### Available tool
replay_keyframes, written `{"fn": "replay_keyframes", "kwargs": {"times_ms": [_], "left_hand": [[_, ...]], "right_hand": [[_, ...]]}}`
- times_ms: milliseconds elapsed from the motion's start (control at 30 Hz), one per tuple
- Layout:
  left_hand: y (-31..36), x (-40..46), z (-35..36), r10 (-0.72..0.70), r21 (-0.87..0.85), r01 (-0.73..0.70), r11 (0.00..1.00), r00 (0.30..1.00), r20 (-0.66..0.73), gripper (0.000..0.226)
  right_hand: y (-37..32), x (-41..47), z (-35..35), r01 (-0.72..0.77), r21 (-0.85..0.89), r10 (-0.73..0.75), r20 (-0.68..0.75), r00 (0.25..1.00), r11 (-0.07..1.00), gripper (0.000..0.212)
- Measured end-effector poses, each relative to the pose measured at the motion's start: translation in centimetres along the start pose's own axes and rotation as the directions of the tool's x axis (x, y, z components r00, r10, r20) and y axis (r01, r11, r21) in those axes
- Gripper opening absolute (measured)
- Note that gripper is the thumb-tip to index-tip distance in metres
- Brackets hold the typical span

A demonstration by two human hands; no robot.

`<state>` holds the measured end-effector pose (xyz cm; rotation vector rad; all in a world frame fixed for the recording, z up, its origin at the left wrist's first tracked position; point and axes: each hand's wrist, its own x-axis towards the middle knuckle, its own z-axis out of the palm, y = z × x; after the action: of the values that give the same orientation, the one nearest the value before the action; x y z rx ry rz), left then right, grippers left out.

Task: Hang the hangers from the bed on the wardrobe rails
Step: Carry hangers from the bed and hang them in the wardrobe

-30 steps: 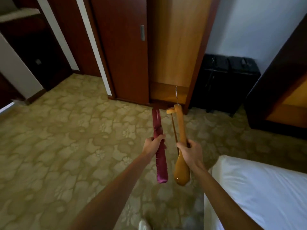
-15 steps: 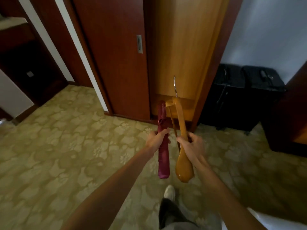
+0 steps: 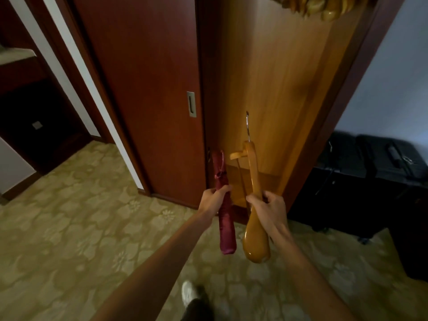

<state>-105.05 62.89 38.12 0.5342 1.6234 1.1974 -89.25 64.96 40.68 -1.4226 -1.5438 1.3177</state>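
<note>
My left hand (image 3: 214, 200) grips a padded maroon satin hanger (image 3: 225, 218) around its middle, seen edge-on and pointing away from me. My right hand (image 3: 268, 208) grips a glossy wooden hanger (image 3: 254, 228) with a metal hook (image 3: 247, 126) pointing up. Both hangers are held side by side in front of the open wardrobe (image 3: 273, 89). Several wooden hangers (image 3: 324, 8) hang at the wardrobe's top edge; the rail itself is out of view.
The wardrobe's dark red sliding door (image 3: 143, 89) with a metal recessed handle (image 3: 191, 104) stands to the left of the opening. Black luggage (image 3: 361, 177) sits on the right by the wall. Patterned carpet (image 3: 69, 228) covers the floor; my shoe (image 3: 188, 293) shows below.
I have walked closer to the wardrobe and the bed has left the view. The hung hangers at the top have come into sight. Both hands keep their hold.
</note>
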Motion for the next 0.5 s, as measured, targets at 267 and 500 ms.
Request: {"fn": "replay_keyframes", "kwargs": {"times_ms": [267,500], "left_hand": [[9.2,16.0,-0.5,0.038,-0.016,-0.037,0.999,0.999,0.026,0.034],[22.9,29.8,-1.4,0.127,-0.016,-0.126,0.992,0.987,0.102,0.034]], "right_hand": [[-5.5,16.4,4.4,0.043,-0.010,-0.043,-0.044,0.998,0.999,0.020],[-14.9,31.6,7.7,0.087,-0.053,-0.093,-0.119,0.989,0.995,0.012]]}}
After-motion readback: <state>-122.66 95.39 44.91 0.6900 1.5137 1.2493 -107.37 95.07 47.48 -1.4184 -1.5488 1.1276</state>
